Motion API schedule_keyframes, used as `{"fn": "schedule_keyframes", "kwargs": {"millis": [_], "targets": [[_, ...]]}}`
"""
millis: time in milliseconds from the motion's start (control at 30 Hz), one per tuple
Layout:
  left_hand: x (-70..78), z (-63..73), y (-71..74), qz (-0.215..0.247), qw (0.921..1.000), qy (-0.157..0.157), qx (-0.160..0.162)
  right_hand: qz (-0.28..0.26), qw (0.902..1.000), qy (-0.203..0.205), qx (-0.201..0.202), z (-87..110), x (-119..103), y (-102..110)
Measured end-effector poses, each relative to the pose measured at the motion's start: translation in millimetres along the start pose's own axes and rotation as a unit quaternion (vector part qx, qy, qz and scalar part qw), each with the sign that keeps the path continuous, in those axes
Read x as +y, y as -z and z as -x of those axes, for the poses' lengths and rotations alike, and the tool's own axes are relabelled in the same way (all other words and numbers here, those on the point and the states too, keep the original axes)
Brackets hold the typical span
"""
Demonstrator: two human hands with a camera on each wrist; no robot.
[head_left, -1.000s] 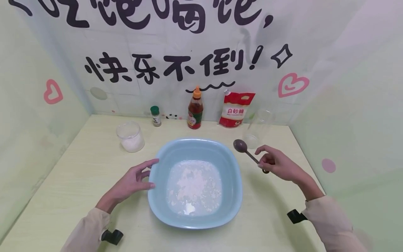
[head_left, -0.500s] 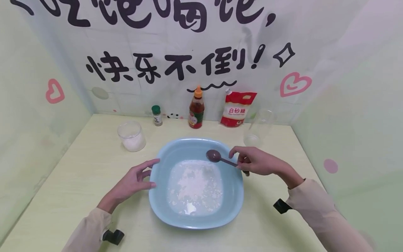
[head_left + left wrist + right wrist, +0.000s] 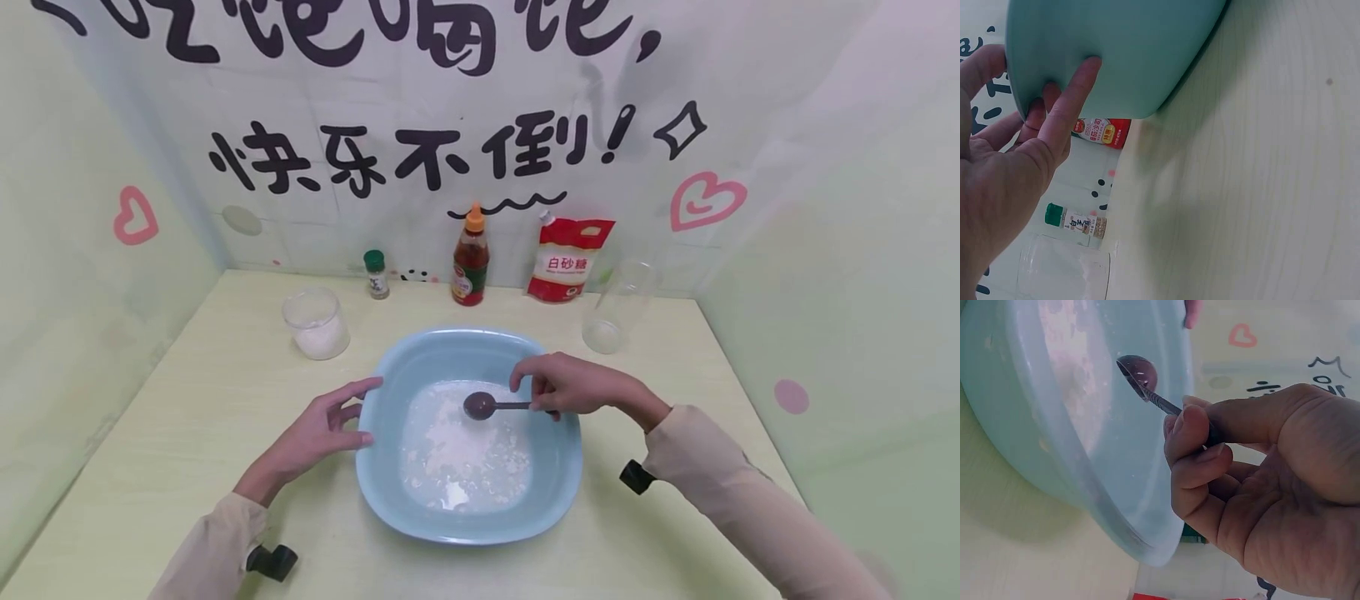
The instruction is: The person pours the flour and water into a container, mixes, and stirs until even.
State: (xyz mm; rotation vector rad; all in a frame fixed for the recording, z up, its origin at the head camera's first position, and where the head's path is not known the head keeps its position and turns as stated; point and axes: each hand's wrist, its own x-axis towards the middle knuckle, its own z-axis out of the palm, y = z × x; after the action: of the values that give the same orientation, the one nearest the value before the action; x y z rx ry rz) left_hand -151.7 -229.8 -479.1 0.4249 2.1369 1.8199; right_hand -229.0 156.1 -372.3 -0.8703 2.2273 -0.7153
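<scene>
- We find the right hand point(image 3: 573, 383) with thumb and fingers curled together, pinching the handle of a dark spoon point(image 3: 480, 406).
- We place the spoon inside the outline of the pale blue basin point(image 3: 551, 475), its bowl above the white contents point(image 3: 453, 450).
- We note that the right hand crosses the basin's right rim and covers part of it, along with most of the handle.
- We observe the left hand point(image 3: 318, 429), fingers spread and fairly straight, fingertips touching the basin's left side.
- Beyond the basin, we record, left to right: a glass of white powder point(image 3: 317, 329), a green-capped jar point(image 3: 377, 279), a sauce bottle point(image 3: 470, 271), a red and white pouch point(image 3: 566, 262) and a clear glass cylinder point(image 3: 603, 333), all upright on the table point(image 3: 202, 375).
</scene>
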Motion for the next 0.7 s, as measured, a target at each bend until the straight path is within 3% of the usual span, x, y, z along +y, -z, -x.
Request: {"fn": "schedule_keyframes", "kwargs": {"millis": [367,700], "targets": [[1.3,0.1,0.1,0.009,0.9999,0.0,-0.004,0.028,0.9991,-0.007,-0.03,-26.0,-4,-16],[0.8,-0.6,0.3,0.012,0.9999,0.001,-0.002,0.073,0.9959,-0.044,-0.03,-30.6,-9,-17]]}}
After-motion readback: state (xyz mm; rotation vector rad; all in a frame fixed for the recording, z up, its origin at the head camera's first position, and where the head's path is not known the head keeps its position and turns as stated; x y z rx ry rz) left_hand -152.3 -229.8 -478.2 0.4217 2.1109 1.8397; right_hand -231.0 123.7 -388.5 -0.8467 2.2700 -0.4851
